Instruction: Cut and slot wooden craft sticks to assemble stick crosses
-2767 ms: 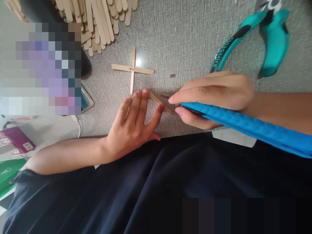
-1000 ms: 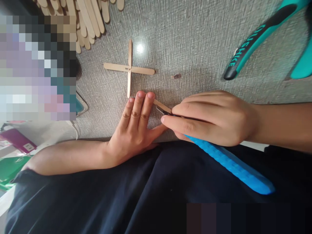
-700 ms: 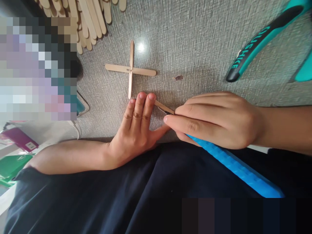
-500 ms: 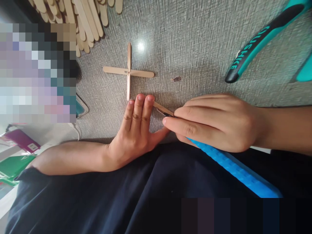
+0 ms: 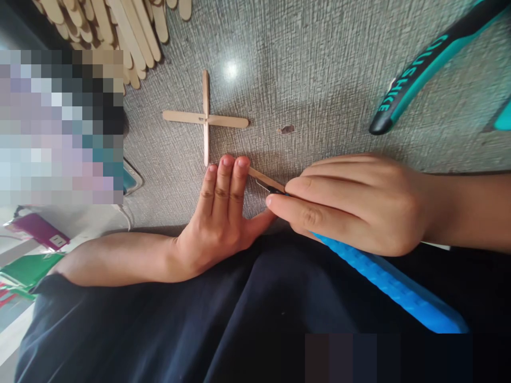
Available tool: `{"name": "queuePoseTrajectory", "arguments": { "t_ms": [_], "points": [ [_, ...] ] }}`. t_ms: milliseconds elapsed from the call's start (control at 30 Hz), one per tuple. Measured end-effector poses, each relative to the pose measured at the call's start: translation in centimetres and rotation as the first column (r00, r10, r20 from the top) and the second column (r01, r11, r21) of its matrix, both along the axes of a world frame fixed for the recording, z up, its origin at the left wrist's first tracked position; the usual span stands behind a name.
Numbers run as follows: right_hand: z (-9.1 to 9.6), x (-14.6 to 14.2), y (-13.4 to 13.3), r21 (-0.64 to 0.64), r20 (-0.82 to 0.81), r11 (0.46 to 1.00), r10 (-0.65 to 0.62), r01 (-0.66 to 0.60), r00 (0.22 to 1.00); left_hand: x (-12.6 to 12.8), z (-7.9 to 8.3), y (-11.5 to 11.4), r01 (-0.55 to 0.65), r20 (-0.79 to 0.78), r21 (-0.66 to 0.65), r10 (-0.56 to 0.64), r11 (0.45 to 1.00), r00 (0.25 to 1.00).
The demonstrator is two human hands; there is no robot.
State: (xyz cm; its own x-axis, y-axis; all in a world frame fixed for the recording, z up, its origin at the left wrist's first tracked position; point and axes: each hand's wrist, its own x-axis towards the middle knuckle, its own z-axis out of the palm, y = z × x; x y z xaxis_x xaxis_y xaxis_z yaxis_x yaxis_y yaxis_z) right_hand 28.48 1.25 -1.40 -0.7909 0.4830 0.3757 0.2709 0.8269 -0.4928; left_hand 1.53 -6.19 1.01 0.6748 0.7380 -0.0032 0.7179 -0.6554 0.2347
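My left hand lies flat on the grey tabletop, its stretched fingers pressing down a wooden craft stick. My right hand is closed around a blue-handled craft knife. The knife's blade tip touches the stick just right of my left fingertips. Beyond my left hand lies a cross made of two craft sticks.
A heap of loose craft sticks lies at the far left. Teal-handled pliers rest at the far right. A small dark chip sits on the table. A purple box and a green object lie off the table's left edge.
My right hand has drawn in from the right and set the knife blade against the stick. My left hand has stayed flat on the stick throughout.
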Motion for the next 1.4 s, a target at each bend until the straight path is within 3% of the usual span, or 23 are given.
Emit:
{"name": "queuePoseTrajectory", "arguments": {
  "t_ms": [233, 700, 933, 1100, 1233, 1400],
  "points": [
    [0.1, -0.1, 0.1, 0.004, -0.017, 1.0, -0.002, 0.003, 1.0, 0.1, 0.0, 0.0, 0.038, -0.076, 0.125, -0.029, 0.991, 0.997],
    [0.0, 0.5, -0.5, -0.033, -0.001, 0.999, -0.017, 0.017, 1.0, 0.1, 0.0, 0.1, 0.013, -0.066, 0.046, -0.01, 0.999, 0.998],
    [-0.2, 0.3, 0.0, -0.013, -0.028, 1.0, 0.004, -0.005, 1.0, -0.2, -0.5, 0.2, 0.028, -0.058, 0.161, -0.019, 0.987, 0.998],
    [0.0, 0.0, 0.5, 0.013, -0.061, 1.0, 0.009, -0.008, 0.998, -0.8, -1.1, -0.9, -0.03, -0.016, 0.157, 0.033, 0.987, 0.999],
    [0.6, 0.0, 1.0, 0.013, -0.027, 0.999, 0.05, -0.05, 0.998, -1.2, -1.2, -1.1, -0.032, 0.025, 0.089, 0.029, 0.996, 0.999],
    [0.9, 0.2, 1.2, 0.001, 0.012, 0.997, 0.076, -0.076, 0.997, -1.6, -0.8, 1.2, 0.06, -0.003, -0.186, -0.061, 0.981, 0.998]
  ]
}}
